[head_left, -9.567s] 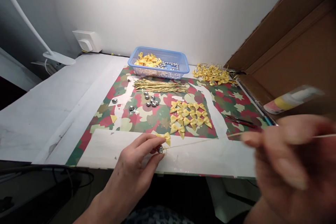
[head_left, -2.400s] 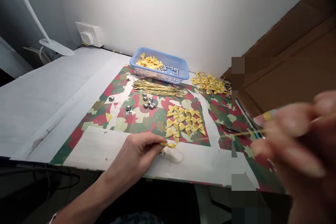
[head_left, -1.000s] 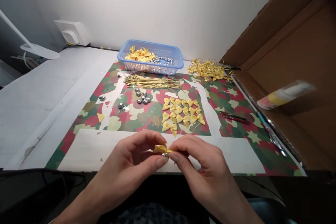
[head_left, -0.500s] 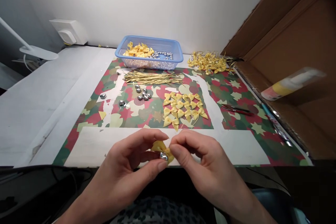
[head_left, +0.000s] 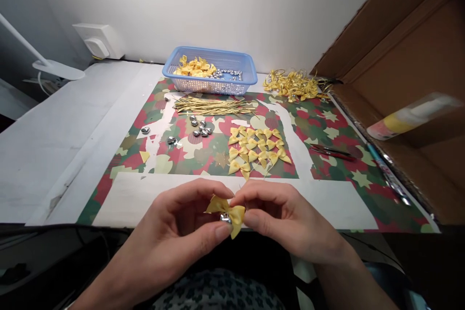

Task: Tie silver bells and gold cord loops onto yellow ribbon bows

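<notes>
Between my hands, above the table's front edge, is a yellow ribbon bow (head_left: 236, 214) with a silver bell (head_left: 225, 218) at its middle. My left hand (head_left: 185, 225) pinches the bell and the bow's left side between thumb and fingers. My right hand (head_left: 281, 218) has its thumb and fingertips closed at the bow's right loop; a thin tie end seems to stick up near these fingertips. Beyond the hands, several yellow bows (head_left: 257, 151) lie in rows on the patterned sheet. To their left sit several loose silver bells (head_left: 202, 129).
A blue basket (head_left: 210, 88) holds yellow bows and silver beads. In front of it lies a bundle of gold ties (head_left: 212, 106). A pile of tied bows (head_left: 292, 84) is at the back right. Tweezers (head_left: 332, 152), pens (head_left: 390, 177) and a cardboard box (head_left: 407, 68) are on the right.
The bow has turned so its loops now face me more openly. My right fingertips have shifted slightly along its right side. The view has moved a little.
</notes>
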`<state>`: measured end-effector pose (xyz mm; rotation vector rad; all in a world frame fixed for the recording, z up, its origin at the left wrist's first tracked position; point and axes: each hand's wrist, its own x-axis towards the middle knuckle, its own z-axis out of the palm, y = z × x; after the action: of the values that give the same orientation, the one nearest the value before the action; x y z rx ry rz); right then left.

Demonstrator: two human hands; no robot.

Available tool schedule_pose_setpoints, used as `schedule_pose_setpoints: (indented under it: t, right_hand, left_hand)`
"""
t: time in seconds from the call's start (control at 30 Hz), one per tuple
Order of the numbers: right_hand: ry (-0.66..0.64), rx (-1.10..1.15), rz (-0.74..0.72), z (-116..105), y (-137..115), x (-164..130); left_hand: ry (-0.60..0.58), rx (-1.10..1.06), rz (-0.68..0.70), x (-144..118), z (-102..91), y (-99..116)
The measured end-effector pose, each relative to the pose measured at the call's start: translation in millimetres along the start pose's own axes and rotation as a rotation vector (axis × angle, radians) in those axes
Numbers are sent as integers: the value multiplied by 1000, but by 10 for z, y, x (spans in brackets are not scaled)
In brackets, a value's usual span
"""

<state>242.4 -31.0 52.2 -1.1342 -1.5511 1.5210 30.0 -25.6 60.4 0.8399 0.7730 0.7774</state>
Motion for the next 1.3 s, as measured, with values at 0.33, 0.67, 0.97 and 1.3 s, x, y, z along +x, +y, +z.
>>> schedule_pose_setpoints:
  t: [0.33,0.67,0.97,1.3]
  right_hand:
    - [218,-206,-237,54,-5,86]
    - [128,42,-17,11,68,-50]
    - [192,-107,-22,191,-32,-30]
    - [318,-194,-39,282,49,-72]
  left_hand:
    - [-30,9,-88,8,37,12]
    - [6,61,40,34,-10,-41]
    - [-64,201,139,45,-123,-94]
    - [36,319,243,58,-73,-185]
